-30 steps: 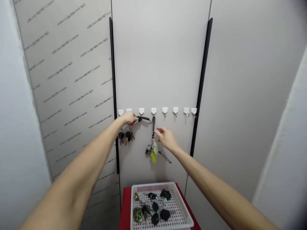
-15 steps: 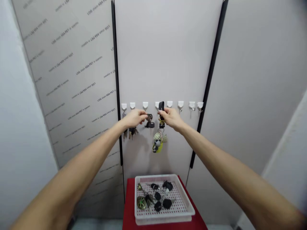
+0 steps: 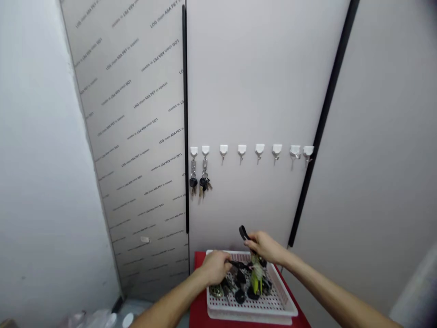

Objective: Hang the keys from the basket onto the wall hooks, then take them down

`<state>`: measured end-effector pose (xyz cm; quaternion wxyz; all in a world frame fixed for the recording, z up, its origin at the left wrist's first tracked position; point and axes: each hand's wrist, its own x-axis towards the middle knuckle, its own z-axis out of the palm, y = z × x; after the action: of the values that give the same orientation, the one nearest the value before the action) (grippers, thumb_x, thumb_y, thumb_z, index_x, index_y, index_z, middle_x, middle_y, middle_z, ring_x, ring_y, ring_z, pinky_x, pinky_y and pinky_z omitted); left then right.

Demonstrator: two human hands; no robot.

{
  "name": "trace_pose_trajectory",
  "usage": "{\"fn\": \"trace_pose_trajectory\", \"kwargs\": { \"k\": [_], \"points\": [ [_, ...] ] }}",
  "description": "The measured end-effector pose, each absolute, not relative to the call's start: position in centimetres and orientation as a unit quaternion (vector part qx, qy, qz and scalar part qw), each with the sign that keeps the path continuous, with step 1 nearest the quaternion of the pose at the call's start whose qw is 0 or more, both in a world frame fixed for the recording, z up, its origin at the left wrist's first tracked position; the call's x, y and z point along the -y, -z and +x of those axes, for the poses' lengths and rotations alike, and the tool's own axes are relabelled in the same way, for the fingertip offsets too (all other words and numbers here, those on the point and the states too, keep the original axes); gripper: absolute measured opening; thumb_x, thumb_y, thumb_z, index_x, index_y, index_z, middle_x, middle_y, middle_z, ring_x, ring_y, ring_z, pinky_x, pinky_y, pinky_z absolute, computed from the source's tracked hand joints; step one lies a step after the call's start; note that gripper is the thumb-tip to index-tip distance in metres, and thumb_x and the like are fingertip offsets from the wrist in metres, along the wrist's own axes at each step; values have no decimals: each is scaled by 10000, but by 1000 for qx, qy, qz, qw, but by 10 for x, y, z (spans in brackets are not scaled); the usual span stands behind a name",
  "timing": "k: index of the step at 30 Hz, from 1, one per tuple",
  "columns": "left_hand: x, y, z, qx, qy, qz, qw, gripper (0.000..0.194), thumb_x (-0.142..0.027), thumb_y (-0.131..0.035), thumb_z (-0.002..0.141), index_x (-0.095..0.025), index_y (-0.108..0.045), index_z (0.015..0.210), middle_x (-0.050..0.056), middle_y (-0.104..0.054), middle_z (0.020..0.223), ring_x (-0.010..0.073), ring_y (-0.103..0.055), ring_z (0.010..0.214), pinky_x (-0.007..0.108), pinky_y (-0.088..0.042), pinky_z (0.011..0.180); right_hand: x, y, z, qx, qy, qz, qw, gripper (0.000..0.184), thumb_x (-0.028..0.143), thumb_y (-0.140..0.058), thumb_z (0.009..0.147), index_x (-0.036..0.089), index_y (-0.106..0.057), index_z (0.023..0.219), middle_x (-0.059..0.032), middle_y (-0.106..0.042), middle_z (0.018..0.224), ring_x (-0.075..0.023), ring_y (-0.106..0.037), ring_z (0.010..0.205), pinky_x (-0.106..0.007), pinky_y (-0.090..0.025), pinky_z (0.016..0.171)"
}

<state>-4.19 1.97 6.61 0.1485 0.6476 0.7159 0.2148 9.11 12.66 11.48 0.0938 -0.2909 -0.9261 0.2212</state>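
Both hands down from the hooks (image 3: 242,149) to the basket (image 3: 252,314)

The right hand (image 3: 264,246) pinches the black strap (image 3: 243,233) in a narrow grip, its yellow-green charm (image 3: 257,279) dangling low over the basket; whether the charm rests on the keys (image 3: 240,297) in there, I cannot tell. The left hand (image 3: 215,268), fingers drawn together, holds a dark holder (image 3: 237,263) over the left part of the basket, its far end lost among the keys

Half a second ago both hands were up at the hooks, the left with its piece near the third, the right with the strap at the fourth. Now only the first two hooks carry key sets (image 3: 205,182). The work seems to have passed from taking down to laying in, with neither piece let go yet
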Motion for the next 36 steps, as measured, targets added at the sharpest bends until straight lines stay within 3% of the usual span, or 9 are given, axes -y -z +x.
{"fn": "trace_pose_trajectory", "kwargs": {
  "k": [2, 4, 8, 11, 15, 22, 28, 31, 36],
  "points": [
    [-20, -79, -54, -726, -270, 622, 114, 250, -237, -393, 640, -180, -515, 851, 34, -540, 856, 133, -469, 801, 233, -350, 716, -125, -119, 85, 938, -215, -267, 56, 253, 296, -394, 642, 118, -529, 524, 20, -464, 426, -70, -400, 408, -176, -280, 409],
    [-23, -108, -73, -741, -379, 553, 22, 291, -242, -396, 649, -155, -462, 919, 51, -502, 911, 119, -444, 849, 215, -330, 757, -122, -136, 70, 938, -226, -251, 81, 269, 326, -408, 638, 114, -573, 638, 3, -521, 494, -88, -448, 449, -189, -325, 456],
    [-38, -177, -116, -747, -531, 370, -152, 384, -309, -391, 661, -148, -357, 1008, 71, -448, 989, 132, -394, 935, 230, -313, 786, -116, -194, 12, 888, -224, -261, 304, 390, 358, -380, 664, 108, -513, 931, -74, -563, 853, -125, -511, 720, -210, -364, 655],
    [-53, -207, -133, -770, -510, 356, -140, 373, -311, -406, 647, -163, -385, 989, 69, -487, 950, 159, -432, 892, 261, -342, 731, -112, -229, -37, 847, -213, -297, 387, 396, 352, -391, 657, 121, -485, 963, -83, -542, 914, -139, -499, 790, -219, -357, 682],
    [-59, -225, -140, -783, -485, 381, -80, 219, -248, -350, 665, -153, -532, 742, 60, -566, 777, 153, -499, 739, 250, -359, 645, -112, -244, -72, 817, -193, -383, 385, 285, 353, -372, 659, 163, -544, 785, -62, -577, 756, -161, -510, 715, -247, -364, 610],
    [-53, -289, -159, -642, -676, 354, -73, 245, -228, -366, 620, -136, -568, 724, 28, -589, 736, 101, -510, 663, 180, -365, 596, -116, -282, -71, 791, -154, -343, 482, 281, 340, -338, 683, 148, -534, 744, -48, -564, 737, -122, -492, 676, -204, -348, 585],
    [-54, -305, -147, -584, -679, 445, -14, 209, -189, -403, 568, -98, -571, 656, 16, -558, 570, 86, -480, 528, 178, -355, 518, -103, -308, -55, 864, -144, -262, 405, 253, 310, -363, 682, 114, -523, 672, -21, -518, 617, -84, -468, 597, -181, -341, 558],
    [-51, -266, -122, -594, -665, 452, 37, 190, -153, -386, 562, -88, -560, 598, -3, -516, 495, 69, -438, 463, 173, -334, 483, -100, -279, -34, 893, -193, -229, 336, 218, 254, -364, 687, 93, -510, 694, -6, -497, 584, -52, -445, 526, -161, -340, 531],
    [-45, -168, -78, -600, -618, 457, 223, 204, -136, -366, 545, -92, -558, 600, -8, -503, 453, 71, -427, 435, 177, -330, 464, -96, -189, 11, 925, -228, -243, 183, 197, 178, -359, 658, 94, -518, 739, -9, -518, 565, -55, -439, 466, -153, -325, 456]
  ]
}}
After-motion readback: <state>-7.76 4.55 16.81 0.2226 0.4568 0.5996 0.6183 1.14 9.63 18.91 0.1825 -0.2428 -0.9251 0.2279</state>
